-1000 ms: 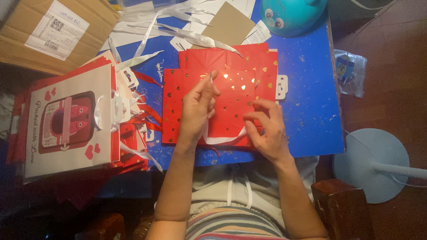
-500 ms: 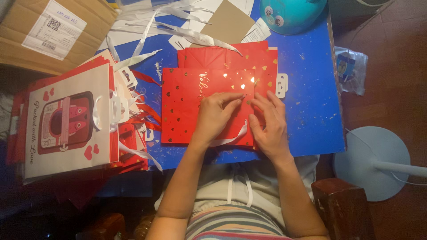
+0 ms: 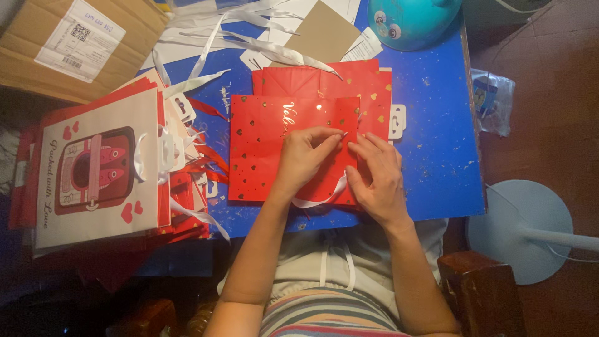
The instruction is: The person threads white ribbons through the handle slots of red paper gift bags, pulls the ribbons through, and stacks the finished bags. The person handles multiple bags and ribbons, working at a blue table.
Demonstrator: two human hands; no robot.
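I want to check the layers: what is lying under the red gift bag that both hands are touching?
Under the red gift bag lies a second red bag, showing past its top and right edges, on the blue table. A white ribbon loops out below. The left hand and right hand cover the rest.

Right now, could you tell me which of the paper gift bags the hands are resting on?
The flat red bag with gold hearts mid-table, under both the left hand and right hand, unlike the white-fronted bag stacked aside.

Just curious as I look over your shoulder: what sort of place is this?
Probably a home craft or packing table. Both hands, left hand and right hand, rest on a flat red gift bag on a blue table, with a stack of finished bags, loose white ribbons and a cardboard box nearby.
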